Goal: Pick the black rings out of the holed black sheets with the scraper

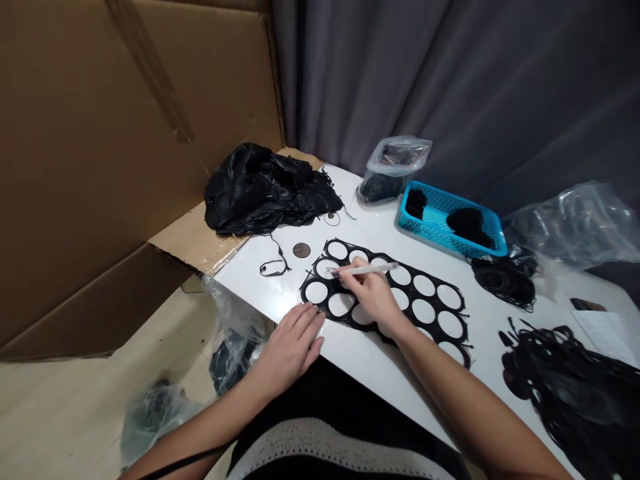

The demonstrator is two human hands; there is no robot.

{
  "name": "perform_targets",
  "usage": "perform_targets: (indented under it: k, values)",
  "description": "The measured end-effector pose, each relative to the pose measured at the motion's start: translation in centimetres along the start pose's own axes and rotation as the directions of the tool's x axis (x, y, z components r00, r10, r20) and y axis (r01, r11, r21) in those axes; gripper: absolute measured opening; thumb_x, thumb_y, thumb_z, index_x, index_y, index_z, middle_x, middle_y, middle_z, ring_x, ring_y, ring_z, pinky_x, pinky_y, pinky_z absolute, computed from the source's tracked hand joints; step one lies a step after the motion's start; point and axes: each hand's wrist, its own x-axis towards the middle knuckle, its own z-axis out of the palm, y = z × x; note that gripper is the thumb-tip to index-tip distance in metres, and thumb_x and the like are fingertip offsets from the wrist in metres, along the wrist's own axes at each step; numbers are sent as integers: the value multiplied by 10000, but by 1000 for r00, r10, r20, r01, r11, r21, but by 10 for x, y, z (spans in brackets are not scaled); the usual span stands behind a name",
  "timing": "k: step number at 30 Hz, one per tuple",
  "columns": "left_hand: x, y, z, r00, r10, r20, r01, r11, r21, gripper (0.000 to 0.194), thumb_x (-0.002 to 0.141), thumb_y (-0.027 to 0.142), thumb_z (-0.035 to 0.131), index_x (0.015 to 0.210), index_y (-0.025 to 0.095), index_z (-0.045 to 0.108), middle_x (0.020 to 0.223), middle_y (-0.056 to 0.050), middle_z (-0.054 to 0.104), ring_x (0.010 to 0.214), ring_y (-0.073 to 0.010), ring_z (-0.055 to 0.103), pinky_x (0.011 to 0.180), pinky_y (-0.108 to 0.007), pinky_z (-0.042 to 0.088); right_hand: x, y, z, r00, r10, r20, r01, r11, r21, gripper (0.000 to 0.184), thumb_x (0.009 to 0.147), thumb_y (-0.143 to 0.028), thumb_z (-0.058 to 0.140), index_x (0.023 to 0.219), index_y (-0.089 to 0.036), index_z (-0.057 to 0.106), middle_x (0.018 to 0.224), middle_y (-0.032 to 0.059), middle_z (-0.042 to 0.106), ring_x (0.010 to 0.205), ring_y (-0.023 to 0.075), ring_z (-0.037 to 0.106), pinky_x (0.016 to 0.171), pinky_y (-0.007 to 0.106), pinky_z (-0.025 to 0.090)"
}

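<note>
On the white table (pixel 370 227), the black sheet (pixel 411 292) lies flat, perforated in rows. My right hand (pixel 367 290) grips a pen (pixel 375 269), thumb and fingers closed, over a hole at the sheet's left end; tip contact cannot be determined. My left hand (pixel 295 337) rests at the near left edge, fingers extended, side by side. Far right: blue basket (pixel 440 239). Far left: black bundle (pixel 273 193).

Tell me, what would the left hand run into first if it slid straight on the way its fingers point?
Most likely the black sheet with round holes: the left hand has its fingertips at the near edge, though I can't tell whether they already touch it.
</note>
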Motion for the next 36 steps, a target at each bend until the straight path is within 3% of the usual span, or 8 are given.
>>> perform_targets:
  k: [5,18,23,25,27,30,33,36]
  values:
    - [-7,-7,0,1000,-1,9,1,999,35,382,988,263,512,1330,96,539,1328,-157,605,1287,-292,526,1082,-473,474,-16,-5,23,963,-36,269,42,999,-16,168,950,-284,506,806,-224,570,912,13,701,882,184,644,803,298,467]
    - [-8,-10,0,1000,16,17,-17,999,35,377,986,261,510,1317,87,557,1304,-145,627,1288,-289,533,1097,-453,464,-23,5,31,943,-196,270,232,967,-106,140,954,-203,505,846,-235,588,946,42,689,936,207,614,837,368,497]
    - [-7,-12,1,999,34,-7,-33,998,44,363,981,251,502,1297,85,570,1275,-147,644,1249,-291,558,1063,-455,488,-35,9,33,825,-412,386,530,801,-277,161,923,-143,490,1009,-195,615,1169,140,675,1040,282,586,875,470,464]
    - [-6,-13,0,999,43,-24,-42,998,45,354,971,237,515,1278,74,579,1251,-151,656,1224,-291,573,1044,-447,500,-30,10,33,810,-434,394,563,763,-317,173,920,-141,475,1008,-185,618,1183,148,674,1051,294,591,882,480,452]
    - [-5,-14,0,998,50,-33,-48,998,50,354,964,229,522,1278,76,579,1245,-151,658,1219,-288,575,1035,-442,503,-17,11,29,878,-414,241,473,828,-301,181,957,-179,442,965,-200,621,1094,116,700,1021,266,617,887,443,461]
    - [-4,-17,-1,998,57,-39,-55,997,60,351,966,236,520,1284,100,579,1254,-142,655,1224,-277,574,1032,-430,501,10,11,3,962,-235,-136,215,966,-147,182,970,-307,490,850,-223,599,952,59,710,925,218,648,835,355,497]
    - [-3,-20,-4,997,71,-44,-67,995,68,342,972,260,521,1281,129,584,1248,-129,660,1215,-265,585,1019,-419,505,22,10,-44,915,-70,-396,104,993,64,258,890,-408,619,729,-231,522,821,19,678,863,203,660,785,312,514]
    - [3,-23,-10,994,85,-65,-79,993,87,302,975,279,523,1239,157,608,1211,-110,677,1166,-254,612,983,-406,510,8,18,-106,871,19,-491,93,975,201,323,802,-434,720,698,-231,491,763,-5,644,869,196,675,770,294,527]
